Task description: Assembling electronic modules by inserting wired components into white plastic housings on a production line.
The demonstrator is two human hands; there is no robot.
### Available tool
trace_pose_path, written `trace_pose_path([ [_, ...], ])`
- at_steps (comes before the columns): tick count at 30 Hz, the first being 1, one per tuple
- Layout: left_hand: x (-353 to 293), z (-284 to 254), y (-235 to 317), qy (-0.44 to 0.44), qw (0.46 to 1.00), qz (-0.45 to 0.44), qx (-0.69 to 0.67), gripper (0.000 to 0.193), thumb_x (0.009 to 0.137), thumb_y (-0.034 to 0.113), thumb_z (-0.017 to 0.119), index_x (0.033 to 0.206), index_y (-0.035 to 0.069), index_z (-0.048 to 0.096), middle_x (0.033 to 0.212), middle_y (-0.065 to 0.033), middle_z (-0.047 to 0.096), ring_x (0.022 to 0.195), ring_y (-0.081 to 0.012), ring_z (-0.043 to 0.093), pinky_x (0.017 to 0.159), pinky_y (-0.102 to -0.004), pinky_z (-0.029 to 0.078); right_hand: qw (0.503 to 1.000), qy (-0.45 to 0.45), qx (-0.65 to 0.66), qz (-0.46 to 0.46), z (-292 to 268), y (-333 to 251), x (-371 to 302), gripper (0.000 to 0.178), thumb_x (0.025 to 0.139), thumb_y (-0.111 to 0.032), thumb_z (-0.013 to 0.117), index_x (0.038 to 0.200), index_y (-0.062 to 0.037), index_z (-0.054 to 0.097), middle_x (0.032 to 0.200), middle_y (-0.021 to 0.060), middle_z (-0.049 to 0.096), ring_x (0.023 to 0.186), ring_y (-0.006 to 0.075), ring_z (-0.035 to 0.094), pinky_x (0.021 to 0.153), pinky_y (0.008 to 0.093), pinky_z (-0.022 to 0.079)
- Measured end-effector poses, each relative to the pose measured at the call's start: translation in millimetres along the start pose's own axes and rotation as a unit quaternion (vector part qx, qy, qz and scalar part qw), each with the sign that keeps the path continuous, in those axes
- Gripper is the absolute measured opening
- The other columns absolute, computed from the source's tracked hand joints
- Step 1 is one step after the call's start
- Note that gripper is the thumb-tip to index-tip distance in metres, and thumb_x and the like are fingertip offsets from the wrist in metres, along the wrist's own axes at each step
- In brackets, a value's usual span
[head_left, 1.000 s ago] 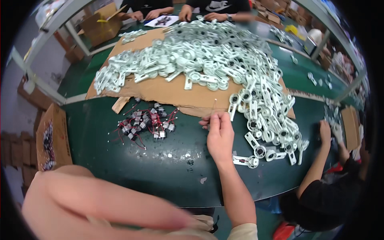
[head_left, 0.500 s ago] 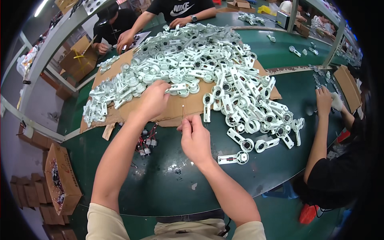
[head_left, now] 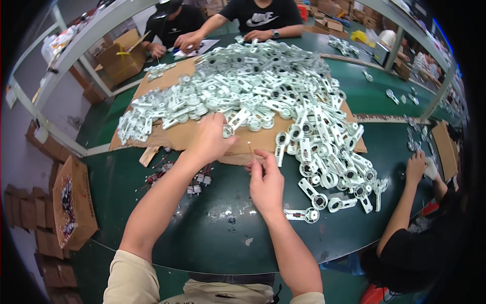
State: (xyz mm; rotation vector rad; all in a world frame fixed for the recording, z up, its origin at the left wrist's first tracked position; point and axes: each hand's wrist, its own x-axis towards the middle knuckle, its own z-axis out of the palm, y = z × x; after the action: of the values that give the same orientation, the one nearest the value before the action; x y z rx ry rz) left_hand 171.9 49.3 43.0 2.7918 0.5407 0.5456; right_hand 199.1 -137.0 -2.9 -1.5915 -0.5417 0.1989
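Note:
My left hand (head_left: 210, 138) is closed on a pale green plastic fan housing (head_left: 240, 118), a ring with a flat handle, held just above the near edge of the pile. In my right hand (head_left: 267, 181), thumb and fingers pinch a thin wire (head_left: 250, 150) that stands upright, with a small white tip at its top. Whatever hangs from the wire inside the fingers is hidden. Beyond both hands spreads a large heap of similar pale green housings (head_left: 258, 86), some with dark round parts in them. It lies on a flattened cardboard sheet (head_left: 177, 138).
Small metal motors with red wires (head_left: 198, 183) lie beside my left forearm. One housing (head_left: 302, 215) sits apart near my right forearm. A cardboard box of small parts (head_left: 75, 202) stands at the left. Co-workers sit across the table and at the right, one hand (head_left: 416, 164) over transparent parts.
My left hand has lifted a fan housing off the pile's near edge and drawn it closer. My right hand still pinches the wire. The whole view has shifted slightly.

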Motion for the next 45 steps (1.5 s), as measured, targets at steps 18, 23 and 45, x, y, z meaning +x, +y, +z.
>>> trace_pose_path([
  [18, -161.2, -56.0, -35.1, -0.114, 0.491, -0.224, -0.834, 0.047, 0.107, 0.024, 0.040, 0.148, 0.002, 0.039, 0.127, -0.0111, 0.060, 0.100, -0.0224, 0.065, 0.085, -0.0360, 0.054, 0.987, -0.134, 0.064, 0.067, 48.5, -55.3, -31.7, 0.011, 0.095, -0.010, 0.066, 0.097, 0.0010, 0.064, 0.083, 0.0017, 0.064, 0.073, 0.0064, 0.057, 0.065, 0.0224, 0.047],
  [23, -164.5, -46.9, -29.3, -0.121, 0.502, -0.224, -0.826, 0.046, 0.107, 0.021, 0.042, 0.148, 0.000, 0.038, 0.134, -0.0119, 0.056, 0.122, -0.0253, 0.058, 0.103, -0.0429, 0.049, 0.990, -0.120, -0.041, -0.057, 58.8, -45.6, -43.4, 0.006, 0.089, -0.001, 0.070, 0.090, 0.0013, 0.065, 0.084, 0.0056, 0.062, 0.070, 0.0104, 0.058, 0.064, 0.0238, 0.048],
  [45, -165.2, -25.9, -23.4, -0.088, 0.636, -0.231, -0.731, 0.038, 0.101, 0.009, 0.057, 0.135, 0.004, 0.043, 0.128, -0.0077, 0.057, 0.115, -0.0125, 0.055, 0.098, -0.0306, 0.046, 0.979, -0.108, -0.124, -0.121, 49.2, -39.1, -51.3, 0.013, 0.079, 0.002, 0.075, 0.086, -0.0020, 0.064, 0.083, 0.0091, 0.060, 0.066, 0.0193, 0.061, 0.059, 0.0302, 0.051],
])
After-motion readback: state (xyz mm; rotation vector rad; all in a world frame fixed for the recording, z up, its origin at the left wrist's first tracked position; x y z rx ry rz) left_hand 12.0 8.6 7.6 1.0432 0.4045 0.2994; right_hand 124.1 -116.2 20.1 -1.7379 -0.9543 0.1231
